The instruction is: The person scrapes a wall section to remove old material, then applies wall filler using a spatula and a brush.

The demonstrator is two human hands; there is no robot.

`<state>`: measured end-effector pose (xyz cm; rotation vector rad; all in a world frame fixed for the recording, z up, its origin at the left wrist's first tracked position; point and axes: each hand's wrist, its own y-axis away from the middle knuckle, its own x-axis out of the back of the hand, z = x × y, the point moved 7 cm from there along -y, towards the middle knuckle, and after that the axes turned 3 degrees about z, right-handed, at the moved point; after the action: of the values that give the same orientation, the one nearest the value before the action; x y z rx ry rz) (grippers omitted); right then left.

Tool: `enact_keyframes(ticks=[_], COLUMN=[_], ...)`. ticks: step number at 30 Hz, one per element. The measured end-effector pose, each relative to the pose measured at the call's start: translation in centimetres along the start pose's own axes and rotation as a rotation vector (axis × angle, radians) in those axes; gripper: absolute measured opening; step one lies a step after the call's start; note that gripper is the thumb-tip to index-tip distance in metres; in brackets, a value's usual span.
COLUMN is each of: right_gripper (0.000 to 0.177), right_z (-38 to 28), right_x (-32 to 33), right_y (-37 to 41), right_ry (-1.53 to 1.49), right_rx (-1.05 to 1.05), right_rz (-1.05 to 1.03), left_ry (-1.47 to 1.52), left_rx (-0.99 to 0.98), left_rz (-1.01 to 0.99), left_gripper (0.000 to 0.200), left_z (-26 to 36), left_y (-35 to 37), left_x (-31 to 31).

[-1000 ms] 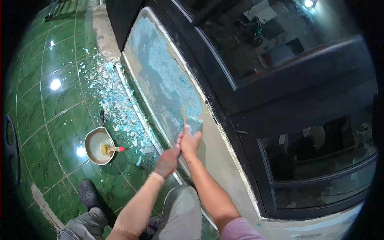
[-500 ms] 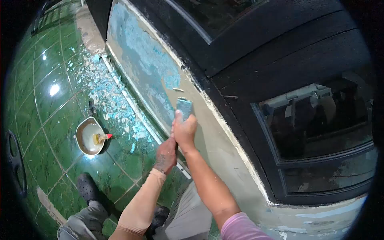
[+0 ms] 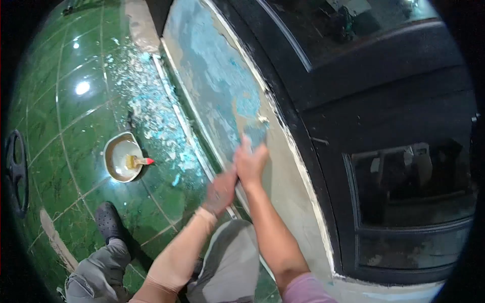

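Observation:
My right hand [image 3: 251, 164] is closed around a paint scraper [image 3: 256, 133], gripping it close behind its wide blade. The blade is blurred and lies against the low wall [image 3: 273, 171], at the lower end of the flaky blue paint [image 3: 222, 65]. A small pale paint scrap [image 3: 262, 119] sits just beyond the blade's edge. Behind the right hand, my left hand [image 3: 222, 191] is closed around the dark rear of the scraper's handle. Motion smears the left fingers, and the hands cover most of the handle.
Blue and white paint chips [image 3: 156, 108] litter the green tiled floor [image 3: 81, 146] along a white strip [image 3: 184, 126]. A cut-open container [image 3: 107, 154] holds a paintbrush [image 3: 144, 161]. To the right stands a black panelled door [image 3: 374, 116]. My shoe [image 3: 108, 222] is on the tiles.
The scraper and both hands have pushed slightly along the wall. A thin paint curl ahead of the blade is now a crumpled scrap at its edge. My view has also shifted.

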<state>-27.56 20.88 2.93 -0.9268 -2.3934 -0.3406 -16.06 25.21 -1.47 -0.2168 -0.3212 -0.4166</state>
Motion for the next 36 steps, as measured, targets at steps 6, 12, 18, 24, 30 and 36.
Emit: enact_keyframes(ticks=[6,12,18,24,30,36], right_gripper=[0.035,0.035,0.033,0.038,0.027,0.029], right_z=[2.2,-0.6,-4.8,-1.4,-6.9,-5.2], right_x=[1.7,-1.7,2.3,1.8,0.3,2.5], right_y=[0.3,-2.3,0.5,0.2,-0.5,1.7], right_ry=[-0.025,-0.03,0.078,-0.048,0.077,-0.047], right_rx=[0.158,0.171,0.378,-0.015,0.072,-0.007], right_rz=[0.163,0.172,0.139,0.097,0.057,0.067], left_ry=[0.223,0.265,0.144,0.097,0.407,0.633], left_rx=[-0.035,0.198,-0.05,-0.175,0.134,0.445], left_rz=[0.115,-0.078,0.041,0.186,0.042,-0.085], left_gripper=[0.03,0.03,0.029,0.028,0.051,0.054], left_z=[0.0,-0.4,2.8,1.8,1.4,3.4], left_y=[0.5,-2.1,-0.6,0.4,-2.9,-0.9], left_x=[-0.2,2.2,1.1,0.3,2.2,2.2])
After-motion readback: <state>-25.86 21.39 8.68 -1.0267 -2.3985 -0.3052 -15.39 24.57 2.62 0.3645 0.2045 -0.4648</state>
